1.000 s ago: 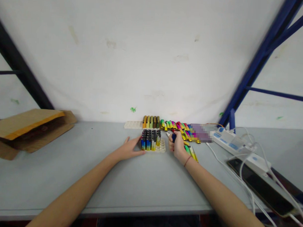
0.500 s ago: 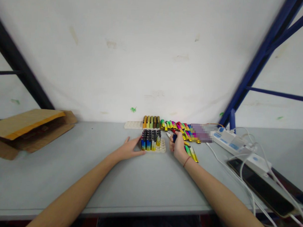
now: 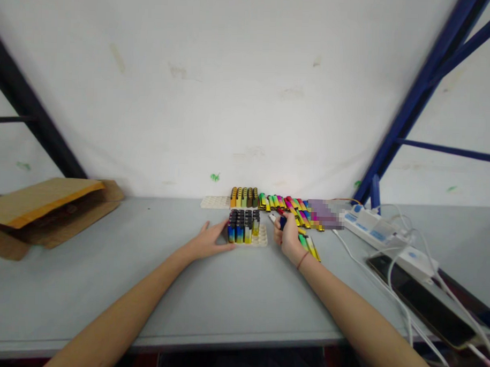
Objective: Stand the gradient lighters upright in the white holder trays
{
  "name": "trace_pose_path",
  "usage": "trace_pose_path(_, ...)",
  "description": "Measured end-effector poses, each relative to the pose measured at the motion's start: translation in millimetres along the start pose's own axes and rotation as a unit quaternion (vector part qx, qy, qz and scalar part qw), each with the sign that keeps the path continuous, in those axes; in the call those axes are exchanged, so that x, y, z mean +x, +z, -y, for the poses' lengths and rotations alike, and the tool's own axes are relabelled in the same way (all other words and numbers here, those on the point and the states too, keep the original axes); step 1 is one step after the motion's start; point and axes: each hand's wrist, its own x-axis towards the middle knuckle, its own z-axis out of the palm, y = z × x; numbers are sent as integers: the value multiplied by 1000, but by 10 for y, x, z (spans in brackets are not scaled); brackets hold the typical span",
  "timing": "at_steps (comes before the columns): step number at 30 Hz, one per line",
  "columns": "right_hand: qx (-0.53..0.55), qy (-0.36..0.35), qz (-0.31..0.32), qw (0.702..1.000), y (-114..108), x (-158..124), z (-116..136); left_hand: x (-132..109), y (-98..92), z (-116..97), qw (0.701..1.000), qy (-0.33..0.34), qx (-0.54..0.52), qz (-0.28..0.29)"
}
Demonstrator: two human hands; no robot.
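The lighters stand upright in a pale tray on the grey table, in front of the person and between the two hands. Their tops are black; the bodies in the front row run from deep blue to yellow at the left, then a lighter blue, then pale above yellow, while the column at the right begins farther back and looks mostly yellow. Round holes show at the tray's right end. The left hand is at the tray's left end, thumb and fingers spread apart, fingertips at its edge; whether they press on it I cannot tell. The right hand, to the right of the tray, has its fingers curled around a blue item, from which a whitish end pokes out to the left. Behind, a second tray carries rows in orange, yellow, green and brown; beside it loose lighters in green, pink, red and gold lie flat, a few of them close to the right wrist. Any print on the lighters is too small to read. The white power strip bears blue labels, also illegible, and a purple thing is partly pixelated.
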Motion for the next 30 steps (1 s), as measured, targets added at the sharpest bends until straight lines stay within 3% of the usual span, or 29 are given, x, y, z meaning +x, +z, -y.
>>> trace_pose_path(7, -19, -6, 27, 999, 39, -49, 44, 8, 24, 24, 1000, -2, 2, -1)
trace_pose_path(11, -110, -104, 36, 988, 30, -58, 50, 6, 22, 20, 1000, -4, -4, -1)
trace_pose_path(14, -212, -202, 65, 954, 5, -105, 106, 1, 7, 4, 1000, 0, -8, 0)
trace_pose_path(19, -349, -353, 115, 860, -27, -176, 208, -2, 3, 3, 1000, 3, -10, 0)
trace_pose_path(25, -369, -317, 154, 860, -57, -90, 72, 0, 18, 11, 1000, 5, -9, -1)
trace_pose_path(30, -421, -335, 166, 827, -74, -88, 35, -4, 7, -7, 1000, 0, -11, 1)
